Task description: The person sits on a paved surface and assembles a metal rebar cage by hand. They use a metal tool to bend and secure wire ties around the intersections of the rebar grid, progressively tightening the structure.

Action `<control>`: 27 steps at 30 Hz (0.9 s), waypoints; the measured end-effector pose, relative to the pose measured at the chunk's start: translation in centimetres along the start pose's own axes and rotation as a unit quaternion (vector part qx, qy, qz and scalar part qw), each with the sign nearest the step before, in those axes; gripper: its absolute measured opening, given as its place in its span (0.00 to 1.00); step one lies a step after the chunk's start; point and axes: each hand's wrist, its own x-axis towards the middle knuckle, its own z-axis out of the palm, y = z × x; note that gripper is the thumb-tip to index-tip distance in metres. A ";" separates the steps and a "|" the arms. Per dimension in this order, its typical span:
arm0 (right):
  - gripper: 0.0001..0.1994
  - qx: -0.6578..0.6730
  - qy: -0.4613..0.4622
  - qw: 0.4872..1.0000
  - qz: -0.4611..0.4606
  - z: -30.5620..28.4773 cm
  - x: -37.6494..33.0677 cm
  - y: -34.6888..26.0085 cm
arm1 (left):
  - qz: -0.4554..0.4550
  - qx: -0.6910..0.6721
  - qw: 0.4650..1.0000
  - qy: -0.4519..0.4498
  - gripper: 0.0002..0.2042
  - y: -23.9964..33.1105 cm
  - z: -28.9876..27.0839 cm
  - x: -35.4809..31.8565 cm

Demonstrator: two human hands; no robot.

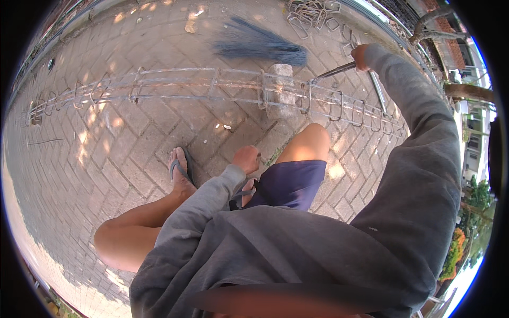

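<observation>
My right hand (pixel 360 57) is closed round the handles of dark long-handled pincers (pixel 337 70). Their tip meets the far side of a long steel rebar cage (pixel 185 83), just right of a concrete block (pixel 281 89). Square stirrups hang along the cage's bars, and the block lies under it. My left hand (pixel 246 159) is curled into a fist above my knees, away from the cage; whether anything is inside it is hidden. Beyond the cage lies a folded bundle of thin blue-grey tie wire (pixel 265 45).
A heap of loose stirrups (pixel 310 15) lies at the far right, with a few scattered nearby. A light metal bar (pixel 377 90) rests beyond the cage's right part. Brick paving (pixel 132 151) spreads around my sandalled foot (pixel 182 167). A tree trunk (pixel 469 93) stands at right.
</observation>
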 end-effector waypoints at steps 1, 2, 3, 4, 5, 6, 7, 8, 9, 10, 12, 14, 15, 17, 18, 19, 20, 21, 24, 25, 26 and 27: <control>0.19 0.021 -0.079 0.997 0.009 -1.6 0.1 0.0 | 0.011 -0.002 1.000 0.009 0.13 -0.1 0.3 -0.3; 0.21 0.050 -0.144 0.988 0.015 -2.7 -0.2 0.0 | 0.011 0.002 1.000 0.006 0.13 -0.2 0.5 -0.5; 0.20 0.046 -0.142 0.989 0.017 -3.5 -0.5 -0.1 | 0.013 0.007 1.000 0.005 0.13 -0.5 0.6 -0.7; 0.20 0.051 -0.125 0.991 0.016 -4.2 -0.6 -0.2 | 0.005 -0.002 1.000 -0.003 0.14 -0.7 0.6 -0.9; 0.21 0.056 -0.108 0.992 0.015 -4.6 -0.7 -0.4 | -0.002 -0.009 1.000 -0.011 0.14 -1.1 0.5 -1.1; 0.22 0.068 -0.101 0.993 0.011 -4.8 -0.7 -0.5 | -0.008 -0.013 1.000 -0.018 0.14 -1.5 0.3 -1.3; 0.23 0.014 -0.059 0.998 -0.020 -4.7 -0.7 -0.6 | -0.024 -0.025 0.999 -0.013 0.14 -1.9 0.0 -1.4; 0.24 -0.037 -0.027 0.998 -0.054 -4.4 -0.6 -0.8 | -0.039 -0.035 0.999 -0.005 0.14 -2.2 -0.2 -1.4; 0.25 -0.093 0.022 0.993 -0.076 -4.0 -0.5 -0.9 | -0.060 -0.039 0.997 -0.011 0.15 -2.5 -0.5 -1.3; 0.23 -0.086 0.021 0.993 -0.074 -3.3 -0.6 -1.0 | -0.053 -0.036 0.998 0.007 0.15 -2.6 -0.7 -1.2; 0.19 -0.078 0.021 0.996 -0.048 -2.2 -0.8 -1.1 | -0.057 -0.017 0.998 0.018 0.15 -2.7 -1.1 -0.8; 0.24 0.008 -0.070 0.997 -0.022 -1.5 -1.0 -0.9 | -0.063 -0.038 0.997 0.039 0.16 -2.3 -1.5 -0.4; 0.26 0.083 -0.146 0.986 0.019 -1.1 -1.2 -0.8 | -0.066 -0.046 0.996 0.047 0.16 -2.0 -1.7 -0.3; 0.26 0.149 -0.196 0.967 0.067 -0.3 -1.4 -0.6 | -0.069 -0.070 0.994 0.040 0.16 -1.4 -2.2 0.0; 0.26 0.140 -0.171 0.973 0.073 0.4 -1.6 -0.6 | -0.078 -0.077 0.993 0.032 0.16 -1.1 -2.5 0.2; 0.25 0.128 -0.136 0.979 0.080 1.2 -1.7 -0.5 | -0.071 -0.099 0.992 0.030 0.16 -0.8 -2.8 0.3; 0.23 0.067 -0.046 0.994 0.071 2.3 -1.6 -0.7 | -0.071 -0.114 0.991 0.022 0.16 -0.5 -3.1 0.6; 0.22 0.003 0.056 0.996 0.064 3.7 -1.6 -1.1 | -0.071 -0.130 0.989 0.014 0.17 -0.3 -3.3 0.8; 0.11 -0.060 0.245 0.968 0.021 6.9 -1.9 -0.7 | -0.059 -0.133 0.989 0.006 0.17 0.2 -3.7 1.6; 0.11 -0.029 0.191 0.981 0.011 7.4 -2.0 -0.5 | -0.046 -0.146 0.988 0.014 0.17 0.3 -3.8 1.7; 0.10 -0.002 0.125 0.992 0.014 7.5 -2.1 -0.3 | -0.045 -0.157 0.986 0.015 0.17 0.4 -3.9 1.8; 0.11 0.123 0.042 0.991 0.031 7.4 -2.3 -0.1 | -0.056 -0.164 0.985 0.002 0.17 0.4 -4.0 1.9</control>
